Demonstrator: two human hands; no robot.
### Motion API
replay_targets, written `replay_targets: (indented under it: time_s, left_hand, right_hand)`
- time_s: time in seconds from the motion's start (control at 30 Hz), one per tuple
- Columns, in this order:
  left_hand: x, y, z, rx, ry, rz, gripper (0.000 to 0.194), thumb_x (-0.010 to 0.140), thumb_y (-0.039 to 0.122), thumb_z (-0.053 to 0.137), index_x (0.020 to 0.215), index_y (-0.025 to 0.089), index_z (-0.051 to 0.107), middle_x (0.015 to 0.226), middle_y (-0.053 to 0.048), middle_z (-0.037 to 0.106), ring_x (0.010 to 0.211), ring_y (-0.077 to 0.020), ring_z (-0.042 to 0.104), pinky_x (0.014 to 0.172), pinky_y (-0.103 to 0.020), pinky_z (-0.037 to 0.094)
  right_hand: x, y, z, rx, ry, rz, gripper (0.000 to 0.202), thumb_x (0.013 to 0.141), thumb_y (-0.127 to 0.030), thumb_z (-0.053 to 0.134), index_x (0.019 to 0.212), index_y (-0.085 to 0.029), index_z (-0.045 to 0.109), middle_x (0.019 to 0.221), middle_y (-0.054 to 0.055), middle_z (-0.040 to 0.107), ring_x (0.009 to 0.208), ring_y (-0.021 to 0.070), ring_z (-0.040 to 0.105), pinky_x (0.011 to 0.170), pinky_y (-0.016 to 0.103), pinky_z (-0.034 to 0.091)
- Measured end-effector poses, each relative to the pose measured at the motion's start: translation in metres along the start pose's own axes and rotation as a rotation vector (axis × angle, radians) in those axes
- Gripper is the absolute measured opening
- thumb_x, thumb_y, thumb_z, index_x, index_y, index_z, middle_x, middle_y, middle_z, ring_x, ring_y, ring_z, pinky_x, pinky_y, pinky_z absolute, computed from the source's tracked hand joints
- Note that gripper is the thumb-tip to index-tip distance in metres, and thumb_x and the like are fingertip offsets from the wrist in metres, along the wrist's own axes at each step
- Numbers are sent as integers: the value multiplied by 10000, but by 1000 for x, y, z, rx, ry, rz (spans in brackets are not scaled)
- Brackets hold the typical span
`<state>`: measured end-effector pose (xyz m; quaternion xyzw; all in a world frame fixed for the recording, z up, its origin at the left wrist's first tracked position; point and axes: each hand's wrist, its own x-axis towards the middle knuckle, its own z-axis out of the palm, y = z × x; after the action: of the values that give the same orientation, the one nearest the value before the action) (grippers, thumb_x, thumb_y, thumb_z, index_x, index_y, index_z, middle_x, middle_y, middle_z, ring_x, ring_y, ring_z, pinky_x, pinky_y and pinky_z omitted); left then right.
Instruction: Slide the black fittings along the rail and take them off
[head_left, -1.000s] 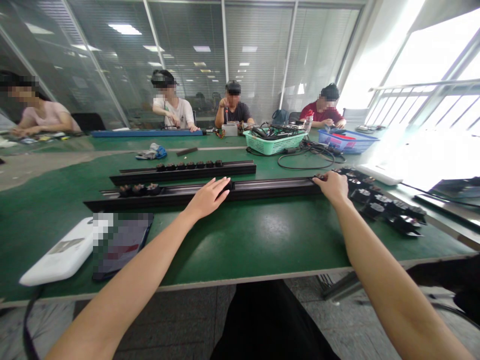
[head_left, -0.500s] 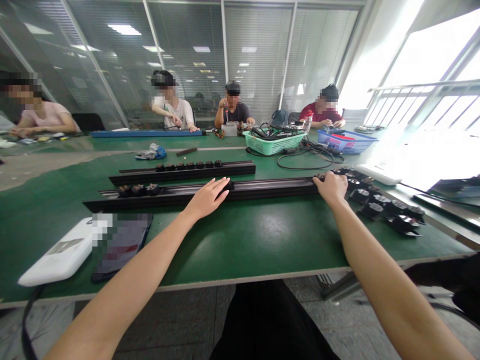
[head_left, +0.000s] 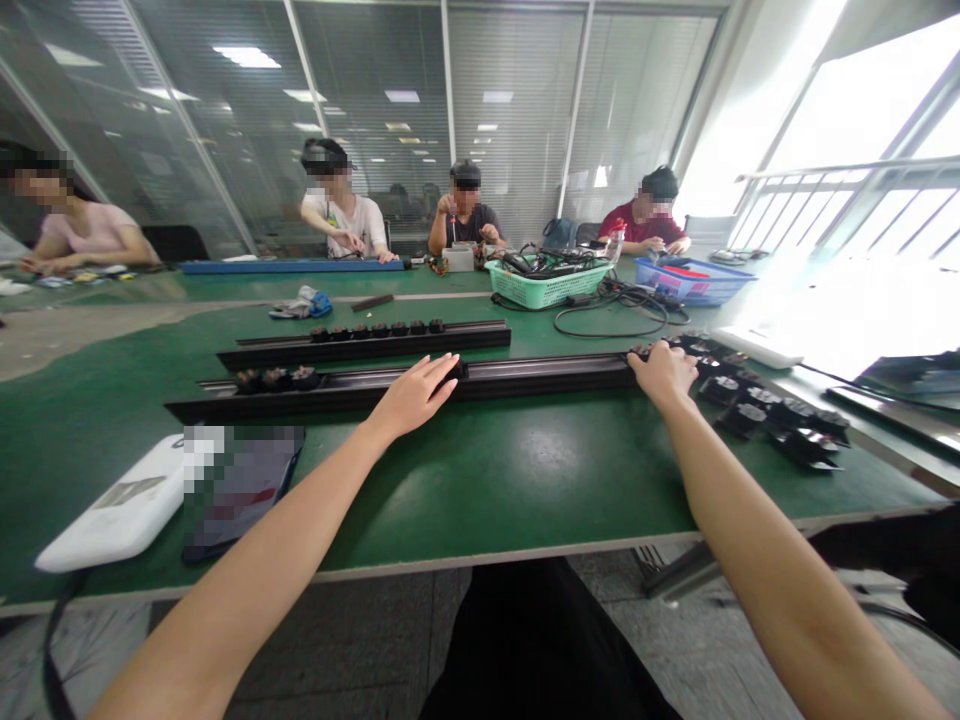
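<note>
A long black rail with a pale inner channel lies across the table before me. My left hand rests flat on it, fingers stretched out, with a small black block at the fingertips. At the rail's right end, my right hand is closed around a small black module, mostly hidden by the fingers. Three black modules sit in the left part of the rail. Several loose black modules lie just right of my right hand.
Behind is a second black rail carrying several modules. A white device and a dark phone lie at front left. Farther back are a green basket of cables and a blue basket. Several people sit across the table.
My hands and the rail hold almost the same position. Across the table, the person in the dark shirt has raised one hand slightly.
</note>
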<state>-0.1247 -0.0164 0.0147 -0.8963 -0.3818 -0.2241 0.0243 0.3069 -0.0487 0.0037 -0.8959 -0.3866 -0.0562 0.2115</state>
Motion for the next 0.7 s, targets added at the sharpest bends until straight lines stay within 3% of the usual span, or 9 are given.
replay_targets:
  time_s: [0.7]
  left_hand:
    - [0, -2, 2, -13, 3, -13, 674, 1088, 556, 270, 1609, 171, 457, 1651, -60, 469, 1545, -261, 415, 1307, -459, 298]
  right_hand:
    - [13, 14, 5, 2, 47, -15, 462, 992, -464, 562, 1234, -79, 644, 1295, 264, 629, 1320, 397, 453, 1032, 518, 413]
